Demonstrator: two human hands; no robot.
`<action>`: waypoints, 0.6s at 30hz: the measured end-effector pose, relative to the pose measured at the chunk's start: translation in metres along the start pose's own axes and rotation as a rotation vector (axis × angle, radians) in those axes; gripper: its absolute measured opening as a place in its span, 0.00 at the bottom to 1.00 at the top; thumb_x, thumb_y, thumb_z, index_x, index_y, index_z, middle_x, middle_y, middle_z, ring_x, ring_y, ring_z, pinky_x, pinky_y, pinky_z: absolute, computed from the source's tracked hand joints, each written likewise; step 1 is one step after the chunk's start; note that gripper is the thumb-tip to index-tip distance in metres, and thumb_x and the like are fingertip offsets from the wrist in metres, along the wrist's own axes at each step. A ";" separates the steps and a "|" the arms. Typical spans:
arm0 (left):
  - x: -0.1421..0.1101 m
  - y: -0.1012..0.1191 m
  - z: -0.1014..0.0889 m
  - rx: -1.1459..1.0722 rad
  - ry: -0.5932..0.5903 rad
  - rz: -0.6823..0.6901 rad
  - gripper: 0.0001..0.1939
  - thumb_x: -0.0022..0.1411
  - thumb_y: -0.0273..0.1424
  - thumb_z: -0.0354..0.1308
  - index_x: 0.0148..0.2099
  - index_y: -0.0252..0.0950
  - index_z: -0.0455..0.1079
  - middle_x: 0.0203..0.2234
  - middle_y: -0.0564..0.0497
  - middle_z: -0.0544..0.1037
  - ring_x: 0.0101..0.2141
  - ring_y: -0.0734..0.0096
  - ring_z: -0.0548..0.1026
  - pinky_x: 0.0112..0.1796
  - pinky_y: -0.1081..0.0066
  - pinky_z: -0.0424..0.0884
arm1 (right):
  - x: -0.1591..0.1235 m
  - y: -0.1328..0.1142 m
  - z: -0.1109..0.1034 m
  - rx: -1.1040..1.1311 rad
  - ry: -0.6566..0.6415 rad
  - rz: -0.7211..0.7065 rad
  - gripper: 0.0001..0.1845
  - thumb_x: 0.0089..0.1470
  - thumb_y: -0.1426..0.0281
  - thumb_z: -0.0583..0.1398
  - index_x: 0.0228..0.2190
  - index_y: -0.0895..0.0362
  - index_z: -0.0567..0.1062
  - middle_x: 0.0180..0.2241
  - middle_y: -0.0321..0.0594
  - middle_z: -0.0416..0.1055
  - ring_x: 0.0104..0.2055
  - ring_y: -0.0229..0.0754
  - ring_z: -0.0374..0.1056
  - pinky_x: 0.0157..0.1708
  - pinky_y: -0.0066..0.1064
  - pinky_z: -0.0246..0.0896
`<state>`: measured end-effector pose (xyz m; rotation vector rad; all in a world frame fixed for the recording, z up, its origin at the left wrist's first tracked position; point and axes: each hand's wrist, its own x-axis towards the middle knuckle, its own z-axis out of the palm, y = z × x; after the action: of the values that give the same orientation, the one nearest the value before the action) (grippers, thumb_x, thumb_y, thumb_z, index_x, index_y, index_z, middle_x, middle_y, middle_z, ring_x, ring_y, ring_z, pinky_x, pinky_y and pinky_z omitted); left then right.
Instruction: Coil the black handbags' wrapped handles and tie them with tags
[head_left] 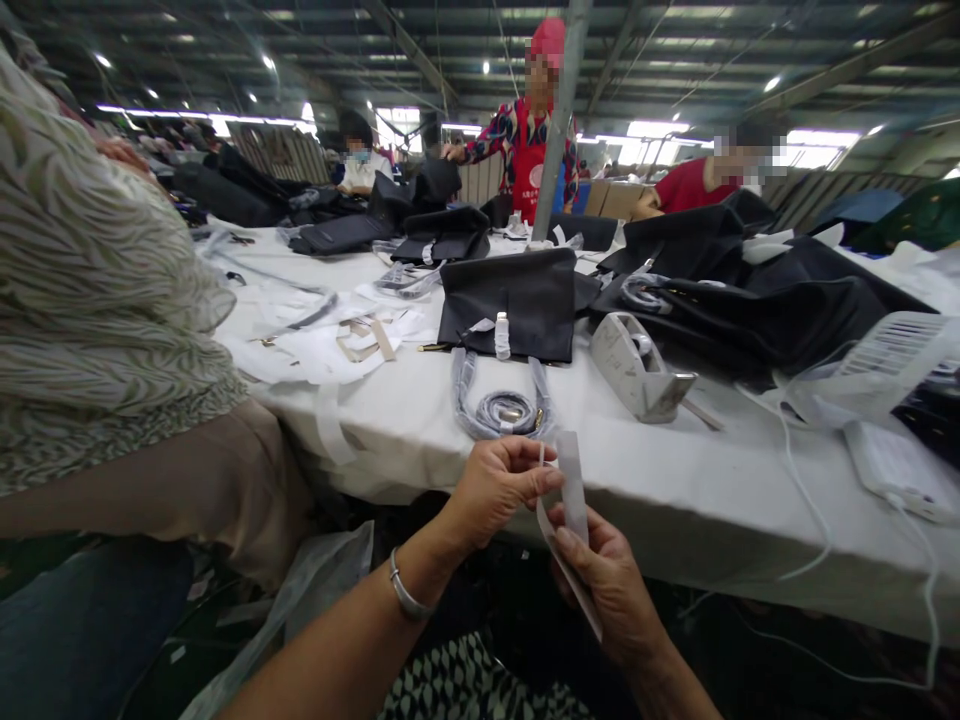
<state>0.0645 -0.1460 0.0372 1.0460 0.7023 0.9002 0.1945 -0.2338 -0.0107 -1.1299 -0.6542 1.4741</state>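
Note:
At the table's front edge, my left hand (499, 492) pinches the upper end of a whitish paper strip (574, 485) between thumb and fingers. Lower down, my right hand (604, 580) is closed round the same strip, which looks folded or doubled, with one length hanging below. Just beyond my hands lies a plastic-wrapped bag strap (506, 405), coiled in the middle. Behind it a black bag (514, 300) stands on the table, a pale wrapping around its clasp.
A grey tape dispenser (637, 370) stands right of the bag. More black bags (735, 290) are heaped at right. A white fan (877, 360) and cable (799, 500) lie on the white-covered table (420, 430). One person (112, 300) sits close at left; others are across.

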 end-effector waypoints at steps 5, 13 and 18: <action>-0.009 0.006 0.004 0.025 -0.026 0.019 0.25 0.40 0.39 0.74 0.39 0.29 0.76 0.30 0.46 0.79 0.30 0.70 0.74 0.31 0.73 0.71 | -0.001 0.009 -0.003 0.170 -0.109 0.110 0.21 0.38 0.63 0.72 0.31 0.58 0.72 0.18 0.30 0.62 0.17 0.28 0.52 0.17 0.22 0.44; -0.022 0.012 0.002 0.162 -0.226 0.114 0.19 0.50 0.39 0.68 0.42 0.32 0.78 0.30 0.48 0.76 0.29 0.72 0.71 0.31 0.75 0.67 | 0.004 0.017 -0.017 0.161 -0.310 0.089 0.22 0.38 0.56 0.70 0.22 0.58 0.69 0.15 0.30 0.58 0.15 0.29 0.48 0.17 0.24 0.40; -0.031 0.016 0.006 0.325 -0.290 0.221 0.12 0.53 0.33 0.67 0.40 0.33 0.79 0.29 0.49 0.74 0.28 0.74 0.68 0.30 0.76 0.64 | 0.008 0.018 -0.014 0.097 -0.258 0.077 0.24 0.29 0.56 0.73 0.20 0.58 0.70 0.16 0.32 0.61 0.18 0.31 0.53 0.19 0.24 0.46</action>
<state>0.0503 -0.1718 0.0566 1.5327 0.5039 0.8140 0.2006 -0.2330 -0.0341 -0.9068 -0.7131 1.7168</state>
